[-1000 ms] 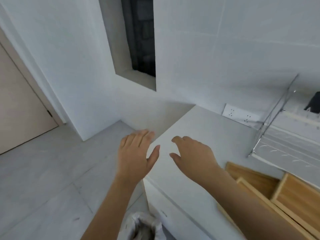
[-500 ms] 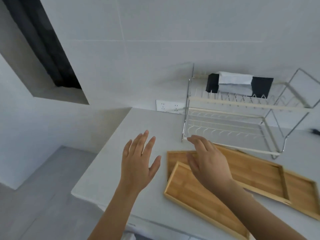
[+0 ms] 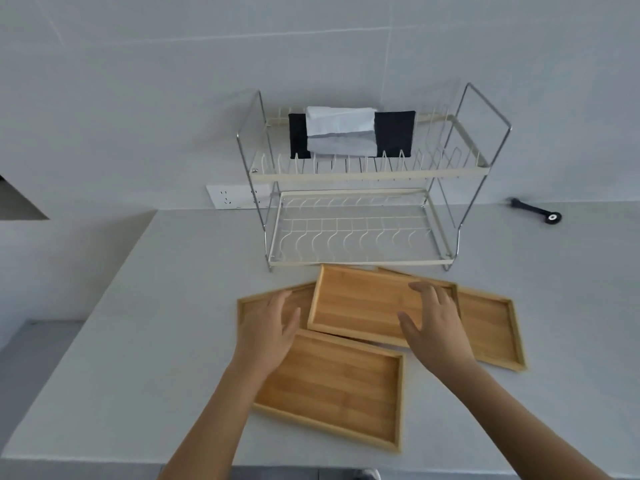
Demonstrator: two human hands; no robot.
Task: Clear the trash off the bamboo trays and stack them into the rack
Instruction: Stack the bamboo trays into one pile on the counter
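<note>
White tiled wall (image 3: 138,81); pale countertop (image 3: 138,341)

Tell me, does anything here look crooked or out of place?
Yes. The three bamboo trays lie askew and overlapping before the rack, the top tray tilted. No trash shows on them. A black tool lies alone by the wall.

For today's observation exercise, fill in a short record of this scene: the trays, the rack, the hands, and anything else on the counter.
trays: three bamboo trays, overlapping; top tray lies across the near tray and far-right tray
trash on trays: none visible
rack: two-tier wire rack behind the trays, no trays in it
upper tier: black and white tissue pack
left hand: open, over the top tray's left end
right hand: open, over its right end
other: black tool on counter, wall socket
</note>
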